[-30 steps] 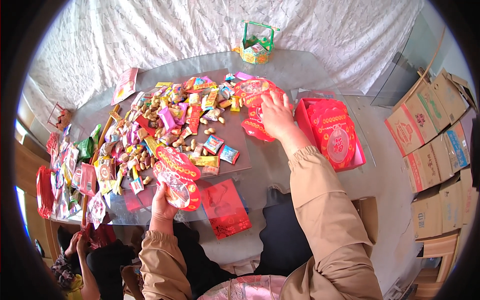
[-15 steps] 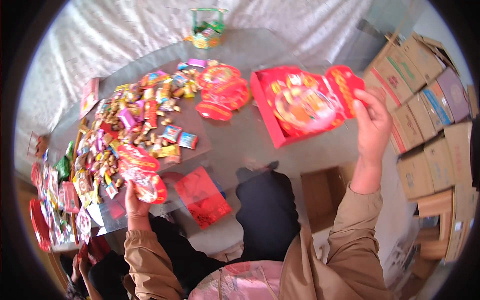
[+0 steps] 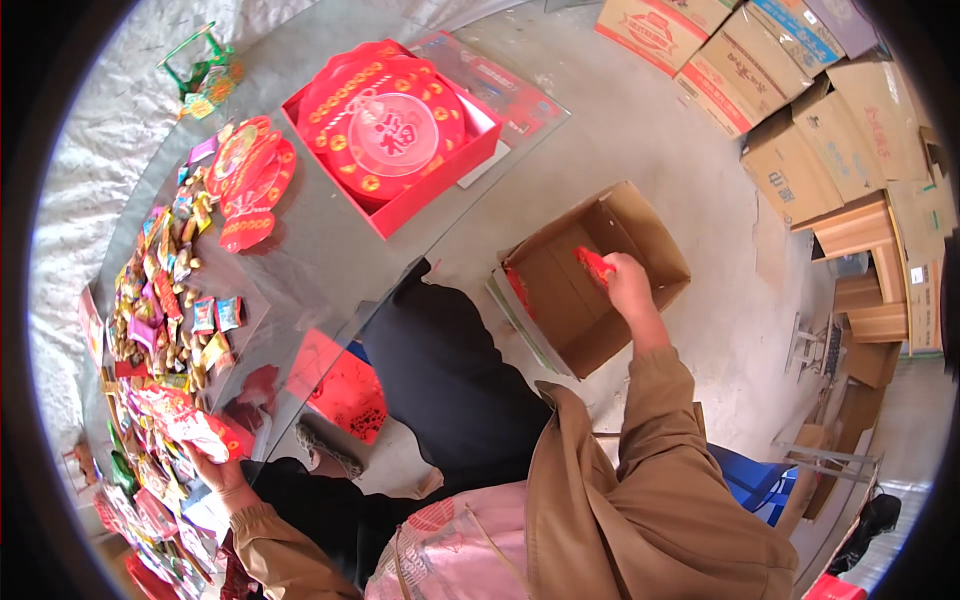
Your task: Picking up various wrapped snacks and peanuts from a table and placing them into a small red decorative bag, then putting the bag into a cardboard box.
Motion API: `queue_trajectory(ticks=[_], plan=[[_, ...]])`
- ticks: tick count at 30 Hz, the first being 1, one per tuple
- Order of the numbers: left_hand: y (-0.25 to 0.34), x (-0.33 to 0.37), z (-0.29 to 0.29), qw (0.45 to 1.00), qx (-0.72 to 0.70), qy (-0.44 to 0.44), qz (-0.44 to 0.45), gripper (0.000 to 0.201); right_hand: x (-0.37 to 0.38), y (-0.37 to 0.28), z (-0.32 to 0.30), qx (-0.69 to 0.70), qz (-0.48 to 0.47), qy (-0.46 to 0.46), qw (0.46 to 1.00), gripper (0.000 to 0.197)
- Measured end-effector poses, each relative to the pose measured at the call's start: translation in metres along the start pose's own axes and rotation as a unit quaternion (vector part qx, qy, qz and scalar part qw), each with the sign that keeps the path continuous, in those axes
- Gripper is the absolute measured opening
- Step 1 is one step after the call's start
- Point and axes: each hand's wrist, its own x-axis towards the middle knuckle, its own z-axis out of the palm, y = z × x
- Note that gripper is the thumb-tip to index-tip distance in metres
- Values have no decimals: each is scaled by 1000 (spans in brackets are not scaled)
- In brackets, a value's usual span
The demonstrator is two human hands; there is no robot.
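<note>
Lower left, my left hand (image 3: 218,472) is closed on a red candy bag (image 3: 185,424) with gold and white print, held at the near edge of the candy pile (image 3: 165,290). To the right, my right hand (image 3: 630,285) pinches a small red packet (image 3: 594,264) over the opening of a cardboard box (image 3: 640,215) on the floor. Another red piece (image 3: 516,287) lies inside that box along its left wall. A red gift box (image 3: 440,196) stands on the glass table, with a scalloped red bag (image 3: 345,125) printed with gold coins in it.
Several flat red bags (image 3: 250,180) lie between the candy and the gift box. A green basket (image 3: 203,80) stands at the far left. A red sheet (image 3: 340,385) shows below the glass edge. Cardboard cartons (image 3: 745,70) are stacked at the right.
My view has swung to the right. My right hand has moved from the gift box down to the cardboard box. My left hand stays by the candy with its red bag.
</note>
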Motion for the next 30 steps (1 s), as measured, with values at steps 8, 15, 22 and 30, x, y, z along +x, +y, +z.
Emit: queue_trajectory(ticks=[8, 15, 22, 30], plan=[[0, -4, 17, 999, 0, -42, -23, 49, -22, 40, 69, -55, 38, -203, 977, 20], [1, -4, 19, 1000, -4, -9, -30, 51, -24, 53, 132, -78, 89, -364, 924, 30], [16, -5, -6, 1000, 9, 12, -12, 52, -25, 58, 157, -182, 6, -418, 890, 30], [13, 2, -12, 1000, -9, -20, -21, 59, -30, 65, 163, -177, -27, -465, 867, 29]])
